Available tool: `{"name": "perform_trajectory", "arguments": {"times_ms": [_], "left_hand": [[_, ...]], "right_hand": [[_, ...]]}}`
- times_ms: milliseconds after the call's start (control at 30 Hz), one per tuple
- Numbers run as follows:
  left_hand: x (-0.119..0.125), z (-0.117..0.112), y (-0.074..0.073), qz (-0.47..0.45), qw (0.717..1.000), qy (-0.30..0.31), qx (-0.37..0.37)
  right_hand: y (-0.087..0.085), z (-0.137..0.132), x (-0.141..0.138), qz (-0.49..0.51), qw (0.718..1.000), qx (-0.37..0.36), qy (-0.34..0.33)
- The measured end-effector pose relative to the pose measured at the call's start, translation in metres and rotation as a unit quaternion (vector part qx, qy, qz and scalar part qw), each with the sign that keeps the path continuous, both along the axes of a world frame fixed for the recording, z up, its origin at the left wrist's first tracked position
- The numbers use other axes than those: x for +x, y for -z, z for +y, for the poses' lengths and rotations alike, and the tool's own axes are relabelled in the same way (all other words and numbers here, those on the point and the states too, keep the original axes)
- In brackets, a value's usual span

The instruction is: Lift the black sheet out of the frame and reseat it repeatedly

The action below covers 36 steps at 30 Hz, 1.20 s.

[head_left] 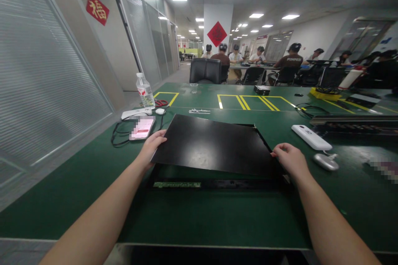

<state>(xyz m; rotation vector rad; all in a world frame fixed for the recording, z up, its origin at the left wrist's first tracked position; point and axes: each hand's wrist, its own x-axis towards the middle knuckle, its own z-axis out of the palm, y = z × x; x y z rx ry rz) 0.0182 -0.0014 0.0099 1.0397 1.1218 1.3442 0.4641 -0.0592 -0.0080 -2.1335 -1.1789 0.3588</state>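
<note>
A flat, glossy black panel (208,143), like a display screen, is tilted above a thin black frame (242,184). Its left side is raised off the frame. My left hand (153,145) grips the panel's left edge, thumb on top and fingers underneath. At the right edge, my right hand (289,158) is closed in a pinch, its fingertips where the panel and the frame's side meet. A green circuit strip (177,184) shows along the near side of the frame. The rest of the frame's inside is hidden under the panel.
Left on the green table (217,219) are a phone (143,127), a cable, a water bottle (145,91) and red-handled scissors (161,102). Calipers (199,111) lie behind the panel. A white device (311,137) and a silver mouse-shaped object (326,161) lie right. Several people sit farther back.
</note>
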Motion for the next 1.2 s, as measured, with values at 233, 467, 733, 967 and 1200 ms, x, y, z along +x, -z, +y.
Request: {"name": "perform_trajectory", "arguments": {"times_ms": [233,467,733,967,1200], "left_hand": [[0.002,-0.001,-0.001,0.009,1.000,-0.010,-0.008],[-0.001,0.002,0.004,0.003,1.000,0.000,-0.001],[0.002,-0.002,-0.001,0.016,1.000,0.002,-0.009],[0.003,-0.002,-0.002,0.001,1.000,0.007,-0.018],[0.003,0.000,0.000,-0.005,1.000,0.003,-0.015]], "right_hand": [[0.000,0.000,-0.001,-0.026,1.000,-0.004,-0.001],[-0.004,-0.003,-0.007,-0.053,0.999,-0.008,-0.002],[-0.003,-0.004,-0.010,-0.076,0.997,0.003,-0.010],[-0.001,-0.003,-0.009,-0.096,0.995,-0.009,-0.019],[-0.002,-0.003,-0.007,-0.100,0.994,-0.021,-0.026]]}}
